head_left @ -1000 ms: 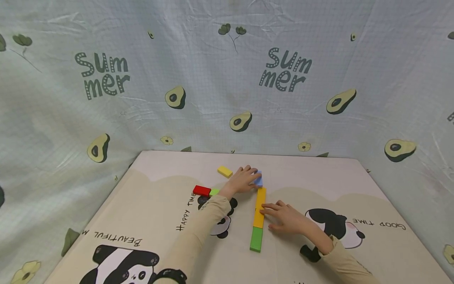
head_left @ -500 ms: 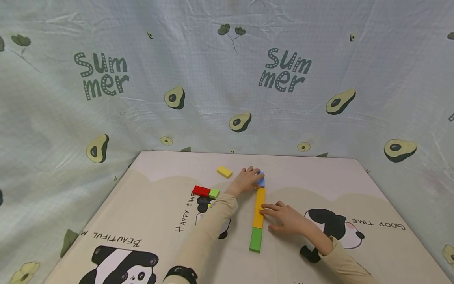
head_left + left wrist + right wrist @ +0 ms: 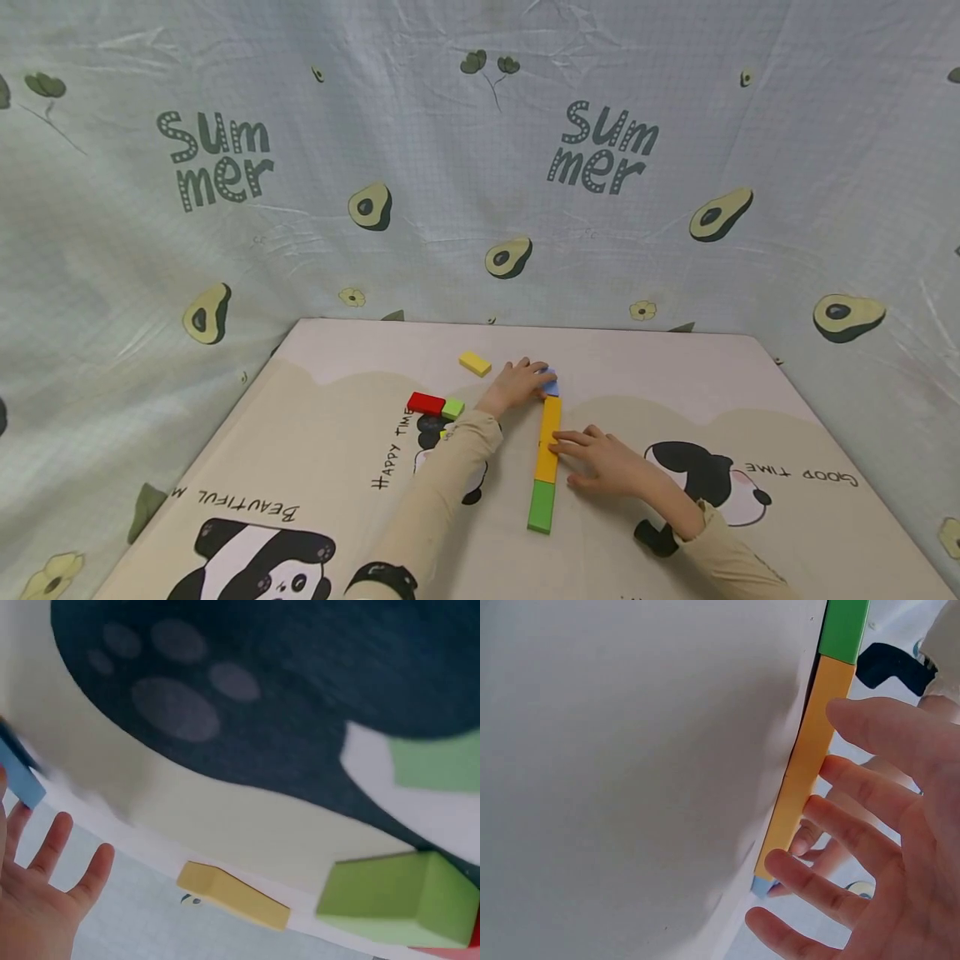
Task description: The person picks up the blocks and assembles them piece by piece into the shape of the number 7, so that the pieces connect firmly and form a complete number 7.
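A straight row of blocks runs away from me: a green block (image 3: 541, 507) nearest, then two orange-yellow blocks (image 3: 547, 460) end to end, then a blue block (image 3: 551, 388). At the far end, my left hand (image 3: 516, 386) holds the blue block between thumb and fingers, partly covering it. The blue block meets or nearly meets the orange-yellow end. My right hand (image 3: 611, 462) is beside the row's right side, fingers spread and fairly straight. Its fingertips are at the orange-yellow blocks; in the right wrist view the thumb (image 3: 870, 724) lies over their edge.
Left of the row, a red block (image 3: 426, 404) and a light green block (image 3: 453, 408) lie end to end. Farther back sits a loose yellow block (image 3: 476, 363). The panda-printed tabletop (image 3: 315, 450) ends at a patterned cloth (image 3: 420, 125) behind.
My left hand has shifted slightly right with the blue block, then a little nearer to me, bringing it in line with the row. The right hand stays in place.
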Tool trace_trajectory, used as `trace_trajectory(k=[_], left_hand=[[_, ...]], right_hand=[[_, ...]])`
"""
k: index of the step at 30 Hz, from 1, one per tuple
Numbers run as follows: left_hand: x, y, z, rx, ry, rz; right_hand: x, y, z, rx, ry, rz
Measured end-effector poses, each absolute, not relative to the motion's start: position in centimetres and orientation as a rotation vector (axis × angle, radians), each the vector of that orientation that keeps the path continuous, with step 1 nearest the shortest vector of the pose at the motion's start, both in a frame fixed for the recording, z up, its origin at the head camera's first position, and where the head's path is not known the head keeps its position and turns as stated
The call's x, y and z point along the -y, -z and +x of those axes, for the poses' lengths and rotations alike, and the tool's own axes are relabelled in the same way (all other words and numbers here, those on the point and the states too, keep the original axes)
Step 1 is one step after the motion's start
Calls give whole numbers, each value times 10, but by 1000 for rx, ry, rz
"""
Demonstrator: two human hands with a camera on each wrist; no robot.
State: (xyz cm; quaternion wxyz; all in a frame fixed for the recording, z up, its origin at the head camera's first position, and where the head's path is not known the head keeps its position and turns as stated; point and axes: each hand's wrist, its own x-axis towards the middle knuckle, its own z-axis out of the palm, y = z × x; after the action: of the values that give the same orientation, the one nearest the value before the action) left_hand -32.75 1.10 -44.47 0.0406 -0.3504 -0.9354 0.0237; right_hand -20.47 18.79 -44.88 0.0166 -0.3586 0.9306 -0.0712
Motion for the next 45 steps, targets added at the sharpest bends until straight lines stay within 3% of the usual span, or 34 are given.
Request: trace_trajectory(k=[23,45], left_hand=[[-15,443,-325,2934,-75,-1031],[-3,435,-319,2866,-89,-1175]], right_hand=[[-187,445,-206,-2876,230,-1134],[-187,445,-206,-2850,272,-1084]])
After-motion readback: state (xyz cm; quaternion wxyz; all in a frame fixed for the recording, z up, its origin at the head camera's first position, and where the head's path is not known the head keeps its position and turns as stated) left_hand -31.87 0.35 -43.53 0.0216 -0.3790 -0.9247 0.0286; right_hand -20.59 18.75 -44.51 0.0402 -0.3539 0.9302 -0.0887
